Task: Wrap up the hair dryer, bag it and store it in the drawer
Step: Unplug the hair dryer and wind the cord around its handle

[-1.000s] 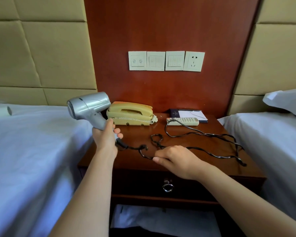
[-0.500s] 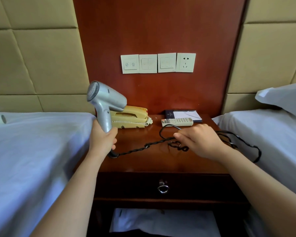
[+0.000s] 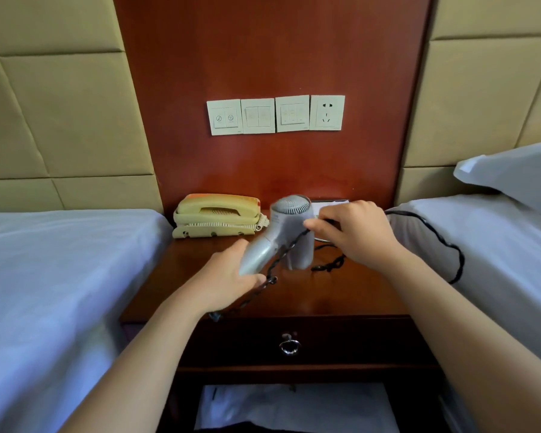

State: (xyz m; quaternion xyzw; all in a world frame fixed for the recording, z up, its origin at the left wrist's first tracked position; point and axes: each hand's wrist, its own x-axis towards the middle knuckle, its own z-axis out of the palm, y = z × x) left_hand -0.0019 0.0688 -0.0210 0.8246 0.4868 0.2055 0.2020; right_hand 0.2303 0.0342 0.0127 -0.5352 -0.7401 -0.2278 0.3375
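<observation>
Above the table [image 3: 294, 295], just right of the telephone [image 3: 216, 215], the left hand [image 3: 231, 276] clamps the hair dryer [image 3: 289, 232] by its rigid handle, the soundest hold, while the right hand [image 3: 353, 232] pinches the limp, tangle-prone cord [image 3: 450, 248].

hotel rm, twin-bed type. two beds w/ white sheets, left bed [image 3: 60, 276] & right bed [image 3: 497, 245], dark wood nightstand [image 3: 341, 295] btwn them. padded beige wall panels [image 3: 60, 120] either side of a red-brown wood board w/ a row of switch plates + socket [image 3: 275, 115]. corded yellow phone [image 3: 216, 215] on nightstand, drawer w/ ring pull [image 3: 289, 345] under it, white pillow [image 3: 519, 170] at right
</observation>
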